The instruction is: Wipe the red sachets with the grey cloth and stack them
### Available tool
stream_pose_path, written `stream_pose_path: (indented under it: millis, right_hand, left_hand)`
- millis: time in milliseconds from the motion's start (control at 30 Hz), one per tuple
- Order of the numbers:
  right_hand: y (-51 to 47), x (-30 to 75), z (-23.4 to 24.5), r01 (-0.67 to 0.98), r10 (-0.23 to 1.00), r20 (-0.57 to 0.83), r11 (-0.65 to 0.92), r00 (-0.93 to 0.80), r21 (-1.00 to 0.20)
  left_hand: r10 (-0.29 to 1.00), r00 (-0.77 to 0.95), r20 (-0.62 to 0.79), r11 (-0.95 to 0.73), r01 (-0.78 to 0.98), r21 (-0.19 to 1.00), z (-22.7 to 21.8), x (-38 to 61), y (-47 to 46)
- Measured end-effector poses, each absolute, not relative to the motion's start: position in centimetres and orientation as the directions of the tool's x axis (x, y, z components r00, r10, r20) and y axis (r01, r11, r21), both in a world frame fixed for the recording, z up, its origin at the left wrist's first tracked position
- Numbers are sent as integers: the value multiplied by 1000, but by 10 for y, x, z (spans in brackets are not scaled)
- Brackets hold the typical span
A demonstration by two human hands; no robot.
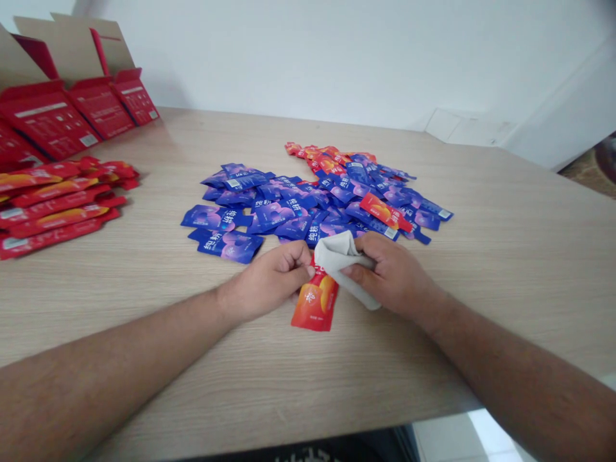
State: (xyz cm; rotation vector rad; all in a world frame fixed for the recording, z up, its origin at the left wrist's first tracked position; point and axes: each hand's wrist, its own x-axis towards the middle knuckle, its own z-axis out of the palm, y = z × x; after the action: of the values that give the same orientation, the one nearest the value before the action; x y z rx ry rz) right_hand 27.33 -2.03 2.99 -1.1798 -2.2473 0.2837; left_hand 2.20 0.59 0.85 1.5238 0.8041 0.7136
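Note:
Between the fingertips of my left hand (pixel 274 277) is a red-orange sachet (pixel 316 301) with fruit printed on it, its wide end pointing toward me. My right hand (pixel 397 273) grips a folded pale grey cloth (pixel 344 256), which lies over the sachet's upper end and hides it. Just beyond my hands spreads a heap of blue-purple sachets (pixel 283 208). One red sachet (pixel 385 212) rests on top of the heap's right side, and more red sachets (pixel 327 159) lie at its far edge.
On the left, red sachets (pixel 58 199) are stacked in a pile. Behind them stand several red cardboard boxes (pixel 103 106) with raised flaps. A white wall (pixel 298 64) borders the far side of the wooden table (pixel 505 256). The table's front edge runs close to my body.

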Motion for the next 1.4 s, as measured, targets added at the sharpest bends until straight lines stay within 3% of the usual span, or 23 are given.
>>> stream_pose_path:
  millis: [100,267,433,567,767,833,967,1100,1233,1333,1400]
  right_hand:
    - [-18,275,30,669,791,369,611,-489,-423]
    - [-14,276,30,729,859,405,491,-314,-477]
    - [-17,275,29,667,803,359,595,-476,-447]
    - [-19,274,29,717,832,393,544,-392,-436]
    - [-37,258,28,550,682,205,702,-702,-453]
    - [-34,262,27,608,731,257,673,-632,-421]
    - [-13,282,25,792,839,453,485,-302,-371]
    - [-5,291,20,789,871,411,444,-269,-425]
    - [-9,292,16,771,894,356,423,-271,-475]
    - [-9,292,12,770,898,325,425,-295,-475]
    - [-8,293,7,782,904,307,415,-298,-465]
  left_hand:
    - [802,598,10,-97,113,989,9,21,7]
    - [781,625,-20,-39,80,996,9,21,6]
    - [792,611,-5,-85,118,989,7,21,7]
    - [820,570,-55,30,53,998,5,22,6]
    - [855,514,-72,108,-40,993,4,25,6]
    - [859,504,-93,136,-49,989,3,27,6]
    - [874,472,-111,152,-49,987,8,26,6]
    - [855,511,-95,67,72,995,37,6,18]
    - [930,366,28,-97,170,981,79,-41,38]
    - [963,245,113,-211,425,880,102,-94,51]
    - [979,99,178,-201,617,761,111,-135,58]
